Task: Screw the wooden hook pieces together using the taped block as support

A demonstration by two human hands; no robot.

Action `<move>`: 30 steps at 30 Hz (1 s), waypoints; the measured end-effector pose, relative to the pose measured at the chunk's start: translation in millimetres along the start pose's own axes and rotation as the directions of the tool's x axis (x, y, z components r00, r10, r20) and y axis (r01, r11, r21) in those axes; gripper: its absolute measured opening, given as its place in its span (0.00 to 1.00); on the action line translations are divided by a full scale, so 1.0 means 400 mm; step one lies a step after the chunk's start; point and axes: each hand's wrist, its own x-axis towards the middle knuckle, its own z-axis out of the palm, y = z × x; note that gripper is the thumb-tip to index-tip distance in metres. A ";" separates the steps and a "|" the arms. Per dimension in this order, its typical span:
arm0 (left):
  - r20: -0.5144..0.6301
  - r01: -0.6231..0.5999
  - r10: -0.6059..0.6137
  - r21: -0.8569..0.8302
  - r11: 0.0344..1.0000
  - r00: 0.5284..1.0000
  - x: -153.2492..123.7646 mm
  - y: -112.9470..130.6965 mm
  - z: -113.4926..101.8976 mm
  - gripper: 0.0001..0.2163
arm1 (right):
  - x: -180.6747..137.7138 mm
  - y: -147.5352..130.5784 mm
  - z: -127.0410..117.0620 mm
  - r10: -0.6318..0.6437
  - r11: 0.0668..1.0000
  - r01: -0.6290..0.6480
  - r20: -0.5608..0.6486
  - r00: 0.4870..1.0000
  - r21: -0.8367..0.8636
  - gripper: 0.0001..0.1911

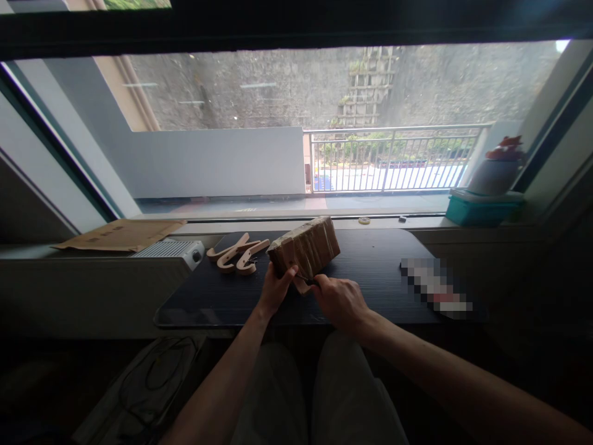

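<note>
A brown, box-like block [319, 244] with pale streaks along its sides stands tilted over the dark table. A light wooden hook [303, 286] lies against its near end. My left hand [277, 285] is closed round the block's lower left corner, its thumb pressing near the hook. In my right hand [340, 300] is a slim dark tool [307, 280], its thin end pointing left at the hook; the fist hides most of it, so its exact kind cannot be told. Left of the block lie several loose wooden hooks [237, 253], with small dark pieces beside them.
The dark table [380, 272] stands against a window sill. A blurred-out flat object [435, 287] lies at its right. On the sill are a brown paper envelope [120, 233], a tape roll [364, 220], and a teal box [482, 209] under a bottle [498, 167]. A white radiator [171, 248] borders the left.
</note>
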 end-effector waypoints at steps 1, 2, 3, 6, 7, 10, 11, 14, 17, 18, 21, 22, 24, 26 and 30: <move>0.002 0.000 0.000 -0.002 1.000 1.000 0.000 0.000 0.000 0.20 | -0.003 -0.001 0.007 0.076 0.996 -0.077 0.015 0.997 0.051 0.14; 0.003 0.002 -0.002 -0.003 1.000 1.000 0.000 0.000 -0.001 0.20 | -0.004 -0.001 0.011 0.130 0.987 -0.133 0.035 0.991 0.089 0.16; 0.004 0.004 -0.004 -0.002 1.000 1.000 0.000 0.001 -0.001 0.20 | -0.004 -0.001 0.011 0.160 0.980 -0.165 0.058 0.985 0.114 0.18; 0.006 0.008 -0.008 0.000 1.000 1.000 0.000 0.004 -0.002 0.20 | 0.004 0.002 -0.011 0.146 0.979 -0.159 0.107 0.984 0.128 0.19; 0.007 0.009 -0.009 0.000 1.000 1.000 0.000 0.006 -0.002 0.20 | 0.007 0.003 -0.024 0.115 0.985 -0.128 0.111 0.987 0.114 0.17; 0.006 0.012 -0.012 0.001 1.000 1.000 0.000 0.008 -0.002 0.20 | 0.012 0.001 -0.069 -0.037 0.999 0.037 0.069 0.997 -0.004 0.14; 0.004 0.012 -0.012 0.003 1.000 1.000 0.000 0.008 -0.002 0.20 | 0.014 -0.002 -0.083 -0.115 0.991 0.118 0.052 0.992 -0.063 0.15; -0.006 0.011 -0.011 0.007 1.000 1.000 0.001 0.005 -0.002 0.19 | 0.020 -0.011 -0.109 -0.346 0.910 0.349 0.053 0.937 -0.225 0.17; -0.007 0.013 -0.013 -0.001 1.000 1.000 0.001 0.003 -0.002 0.19 | 0.028 -0.012 -0.108 -0.432 0.856 0.429 0.057 0.900 -0.290 0.16; -0.005 0.012 -0.012 -0.005 1.000 1.000 0.001 0.003 -0.002 0.19 | 0.030 -0.010 -0.102 -0.431 0.858 0.426 0.048 0.901 -0.287 0.16; 0.001 0.012 -0.012 -0.012 1.000 1.000 0.000 0.005 -0.001 0.19 | 0.025 -0.002 -0.073 -0.366 0.906 0.362 0.024 0.930 -0.220 0.14; 0.002 0.012 -0.012 -0.013 1.000 1.000 -0.001 0.006 -0.001 0.19 | 0.022 0.000 -0.062 -0.320 0.930 0.318 0.015 0.947 -0.184 0.13; 0.002 0.011 -0.011 -0.015 1.000 1.000 -0.002 0.006 0.000 0.19 | 0.016 0.004 -0.042 -0.181 0.979 0.180 -0.011 0.983 -0.098 0.12; 0.004 0.008 -0.008 -0.015 1.000 1.000 -0.002 0.005 -0.001 0.19 | 0.014 0.007 -0.028 -0.017 1.000 0.016 -0.028 0.999 -0.008 0.15; 0.009 0.009 -0.009 0.001 1.000 1.000 -0.003 0.007 -0.003 0.20 | 0.020 0.012 -0.035 0.152 0.984 -0.154 0.024 0.988 0.091 0.19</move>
